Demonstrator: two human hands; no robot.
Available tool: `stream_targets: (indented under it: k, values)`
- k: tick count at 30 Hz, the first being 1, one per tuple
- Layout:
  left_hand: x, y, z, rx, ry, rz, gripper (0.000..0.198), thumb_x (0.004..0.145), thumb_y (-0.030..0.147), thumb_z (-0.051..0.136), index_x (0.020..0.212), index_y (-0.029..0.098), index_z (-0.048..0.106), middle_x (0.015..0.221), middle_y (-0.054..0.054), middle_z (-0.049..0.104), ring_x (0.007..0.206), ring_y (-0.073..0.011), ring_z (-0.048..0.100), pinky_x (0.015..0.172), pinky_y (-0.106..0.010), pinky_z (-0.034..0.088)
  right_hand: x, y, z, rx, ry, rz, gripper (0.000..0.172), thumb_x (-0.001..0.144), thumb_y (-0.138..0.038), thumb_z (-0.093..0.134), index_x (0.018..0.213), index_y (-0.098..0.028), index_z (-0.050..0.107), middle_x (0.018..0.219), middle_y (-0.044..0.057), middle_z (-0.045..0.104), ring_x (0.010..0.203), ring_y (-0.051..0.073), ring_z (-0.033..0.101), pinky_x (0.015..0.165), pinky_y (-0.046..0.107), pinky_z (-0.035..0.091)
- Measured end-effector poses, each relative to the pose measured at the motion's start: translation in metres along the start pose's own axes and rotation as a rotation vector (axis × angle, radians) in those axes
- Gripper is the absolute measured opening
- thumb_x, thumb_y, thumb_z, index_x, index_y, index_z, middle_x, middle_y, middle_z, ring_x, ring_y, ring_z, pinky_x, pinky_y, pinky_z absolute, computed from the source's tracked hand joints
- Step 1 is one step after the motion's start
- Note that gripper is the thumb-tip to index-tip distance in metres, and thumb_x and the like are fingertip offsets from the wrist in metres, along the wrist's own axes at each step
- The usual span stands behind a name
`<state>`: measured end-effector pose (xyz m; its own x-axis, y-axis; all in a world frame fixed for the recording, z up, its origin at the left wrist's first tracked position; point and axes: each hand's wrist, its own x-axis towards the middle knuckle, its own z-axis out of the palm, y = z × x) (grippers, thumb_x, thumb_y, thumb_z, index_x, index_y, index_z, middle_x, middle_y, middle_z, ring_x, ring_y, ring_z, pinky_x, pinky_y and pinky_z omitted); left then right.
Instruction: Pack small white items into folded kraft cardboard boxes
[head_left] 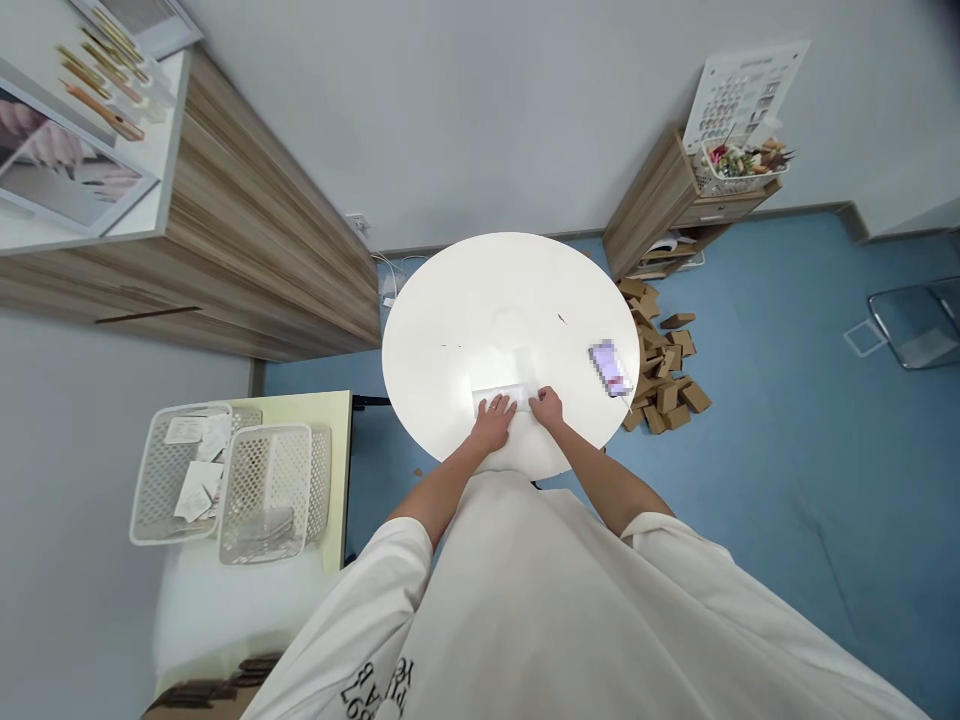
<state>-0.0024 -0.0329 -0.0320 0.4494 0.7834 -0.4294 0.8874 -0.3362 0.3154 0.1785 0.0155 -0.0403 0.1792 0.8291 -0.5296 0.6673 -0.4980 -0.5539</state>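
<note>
My left hand [495,418] lies flat with its fingers spread on a pale, flat sheet or packet [504,380] near the front edge of a round white table [450,320]. Beside it, my right hand [547,406] rests at the sheet's right end with its fingers curled down onto the edge. The sheet is washed out by glare, so its details do not show. A small purple object [609,367], blurred out, sits on the table to the right of my hands.
Two white mesh baskets [232,480] with papers stand on a low yellow table at the left. A heap of brown cardboard boxes [664,370] lies on the blue floor to the right. Wooden cabinets [247,250] stand at the left and a wooden side table [667,205] at the back right.
</note>
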Motion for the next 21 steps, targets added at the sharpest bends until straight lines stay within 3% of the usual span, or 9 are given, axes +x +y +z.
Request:
stream_targets:
  k: [5,11,13,16,18,21]
  values:
    - [-0.003,-0.003,0.000,-0.062,0.024,0.002,0.081,0.080,0.010,0.050,0.157,0.021,0.029,0.165,-0.013,0.023,0.153,-0.0300,0.015,0.120,-0.060,0.012,-0.013,-0.014,0.009,-0.049,-0.088,-0.168,0.019,0.082,-0.023,0.050,0.100,-0.023,0.057,0.092,0.000,0.065,0.085,0.017,0.060,0.077,0.027,0.047]
    - [-0.018,-0.014,-0.002,-0.161,0.090,0.000,0.075,0.081,0.006,0.045,0.153,0.022,0.035,0.164,-0.009,0.028,0.154,-0.0265,0.016,0.122,-0.056,0.010,-0.021,-0.025,0.016,-0.184,-0.206,-0.263,0.044,0.089,-0.023,0.049,0.134,-0.019,0.051,0.108,0.006,0.066,0.096,0.019,0.062,0.087,0.030,0.048]
    - [-0.023,-0.015,0.001,-0.214,0.189,-0.123,0.067,0.084,0.008,0.045,0.150,0.020,0.040,0.163,-0.011,0.030,0.153,-0.0279,0.019,0.122,-0.054,0.015,-0.022,-0.024,0.015,-0.231,-0.200,-0.309,0.044,0.094,-0.022,0.044,0.137,-0.018,0.051,0.122,0.009,0.063,0.109,0.020,0.060,0.096,0.030,0.045]
    - [-0.027,-0.016,0.008,-0.355,0.334,-0.452,0.057,0.088,0.017,0.048,0.145,0.018,0.042,0.159,-0.017,0.032,0.147,-0.0327,0.031,0.115,-0.052,0.031,-0.024,-0.023,0.015,-0.313,-0.207,-0.370,0.047,0.097,-0.017,0.038,0.143,-0.018,0.048,0.133,0.011,0.058,0.118,0.022,0.057,0.101,0.031,0.042]
    - [-0.024,-0.018,0.013,-0.516,0.363,-0.648,0.056,0.088,0.022,0.051,0.143,0.019,0.041,0.152,-0.019,0.040,0.136,-0.0333,0.046,0.104,-0.049,0.043,-0.023,-0.023,0.016,-0.364,-0.221,-0.398,0.050,0.097,-0.015,0.037,0.147,-0.019,0.043,0.134,0.011,0.058,0.116,0.023,0.057,0.099,0.032,0.043]
    - [-0.015,-0.023,0.017,-0.749,0.332,-0.788,0.057,0.086,0.025,0.056,0.140,0.019,0.038,0.139,-0.019,0.051,0.119,-0.0287,0.060,0.093,-0.041,0.051,-0.022,-0.024,0.019,-0.435,-0.230,-0.419,0.054,0.096,-0.014,0.039,0.150,-0.020,0.040,0.134,0.012,0.056,0.113,0.025,0.057,0.096,0.034,0.043]
